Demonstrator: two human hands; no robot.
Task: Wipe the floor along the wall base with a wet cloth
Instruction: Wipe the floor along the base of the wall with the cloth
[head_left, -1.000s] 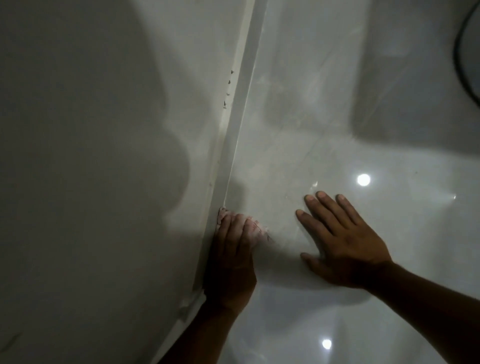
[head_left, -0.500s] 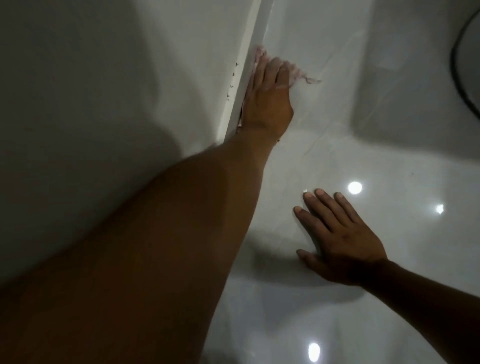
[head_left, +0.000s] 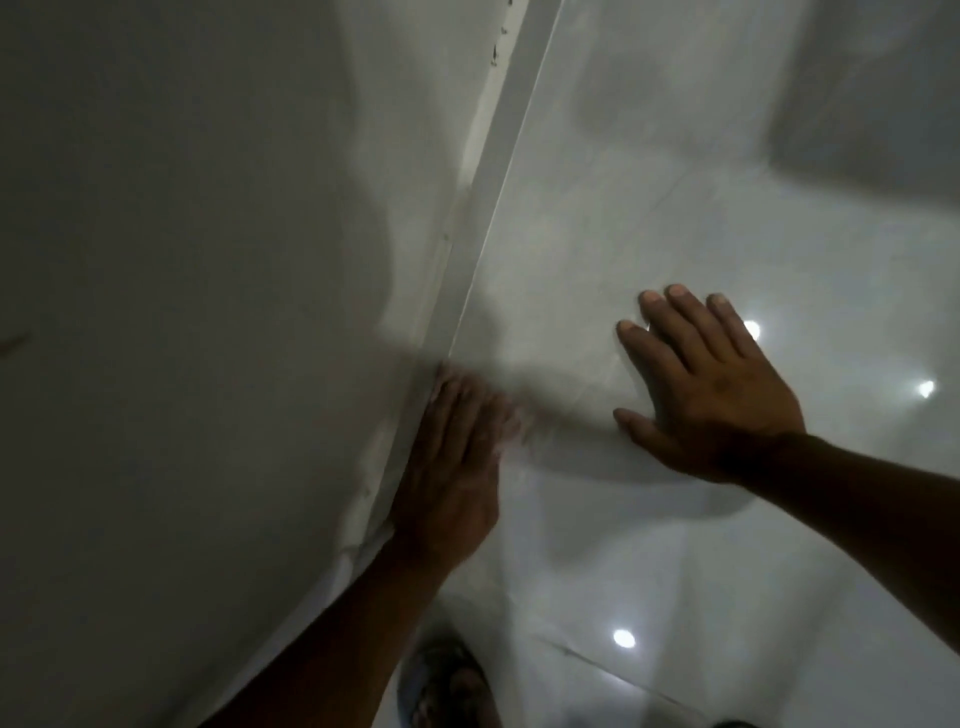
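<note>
Head view, dim light, wide-angle distortion. No containers in view.

Left hand: palm down on the floor, pressed right against the wall base. Fingers extended and together, blurred by motion. A pale, faintly pinkish cloth shows only as a smear at the fingertips and on the right side of the hand; most of it is hidden under the palm. The hand lies flat on the cloth rather than curled around it. Cloth position: on the floor, touching the wall base, at the near-centre of the frame.

Right hand: open wide, fingers spread, flat on the floor to the right of the left hand, apart from it and holding nothing. Forearm enters from the near right.

Edges: the wall fills the left half. The wall base runs as a pale strip from the near left to the far top centre; the floor line along it is straight. A few small dark specks sit on the wall beside the strip at the far end. A tile joint crosses the floor near the right hand, another on the near right.

Open room: the glossy floor along the strip beyond the left hand is bare up to the far edge. Three bright light reflections lie on the tiles at right. A blurred dark shape at the bottom centre cannot be identified.
</note>
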